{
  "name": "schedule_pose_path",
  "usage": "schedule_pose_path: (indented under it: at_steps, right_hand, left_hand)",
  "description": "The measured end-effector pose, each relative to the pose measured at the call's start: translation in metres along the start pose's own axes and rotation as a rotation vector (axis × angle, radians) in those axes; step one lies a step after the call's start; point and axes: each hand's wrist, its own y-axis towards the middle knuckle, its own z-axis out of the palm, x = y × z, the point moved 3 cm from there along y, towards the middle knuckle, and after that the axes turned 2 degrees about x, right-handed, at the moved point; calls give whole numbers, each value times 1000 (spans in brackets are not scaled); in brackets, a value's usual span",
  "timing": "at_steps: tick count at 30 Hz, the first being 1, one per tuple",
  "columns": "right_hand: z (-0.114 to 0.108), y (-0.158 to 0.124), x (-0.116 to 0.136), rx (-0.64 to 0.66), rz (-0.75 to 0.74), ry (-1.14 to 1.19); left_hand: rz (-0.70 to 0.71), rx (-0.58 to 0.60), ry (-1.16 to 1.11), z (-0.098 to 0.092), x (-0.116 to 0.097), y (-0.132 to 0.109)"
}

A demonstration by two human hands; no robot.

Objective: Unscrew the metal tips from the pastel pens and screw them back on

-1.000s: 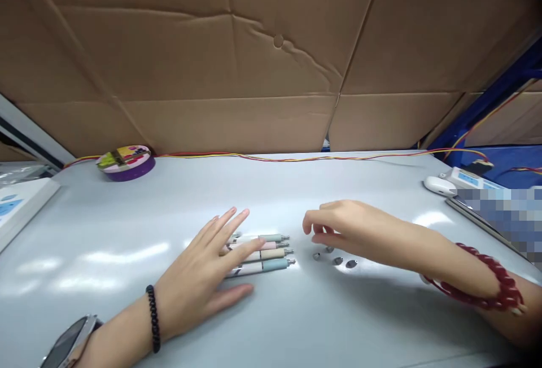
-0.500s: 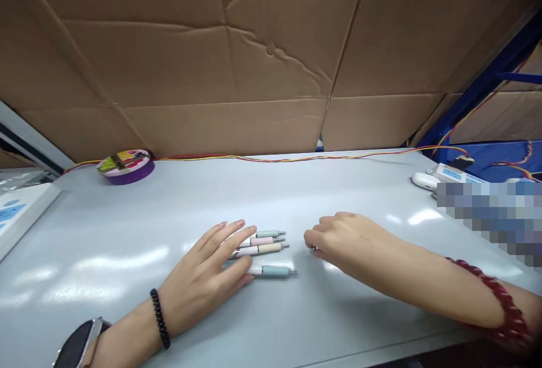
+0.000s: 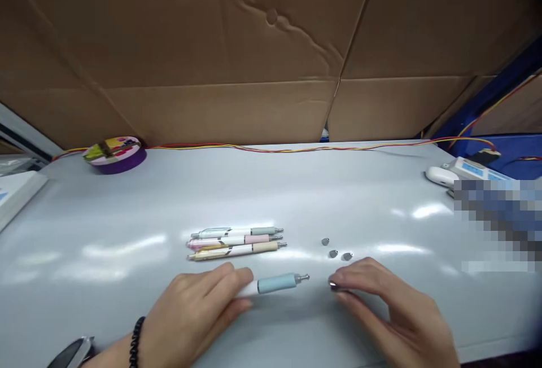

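Note:
My left hand (image 3: 203, 311) is closed round the white barrel of a pen with a light blue grip (image 3: 277, 283), its bare metal end pointing right. Between thumb and forefinger, my right hand (image 3: 393, 306) pinches a small silver pen tip (image 3: 333, 285), a short gap from that end. Behind the left hand lie three more pens side by side: a green one (image 3: 262, 231), a pink one (image 3: 256, 239) and a yellow one (image 3: 265, 247). Three loose metal pen tips (image 3: 333, 254) rest on the table beyond my right fingers.
A round purple box (image 3: 116, 159) with a fruit-patterned lid sits at the back left of the grey table (image 3: 262, 187). Red and yellow wires (image 3: 271, 149) run along the back edge, below a cardboard wall (image 3: 212, 111). A white device (image 3: 441, 176) and power strip (image 3: 474, 169) stand at right.
My left hand has lifted the blue pen off the table, nearer to me. My right hand has moved right and nearer, uncovering the loose metal tips.

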Motion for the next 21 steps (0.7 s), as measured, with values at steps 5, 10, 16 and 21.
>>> schedule_pose_path:
  at_steps: [5,10,16,21]
  right_hand:
    - [10,6,0,0,-39,89]
    - [12,7,0,0,-24,106]
    - [12,9,6,43,9,133]
    - [13,10,8,51,-6,171]
  left_hand:
    - [67,9,145,5,-1,4]
    - [155,-18,231,3,-7,5]
    - [142,-28,191,2,-9,5]
    - [38,23,46,8,-10,-1]
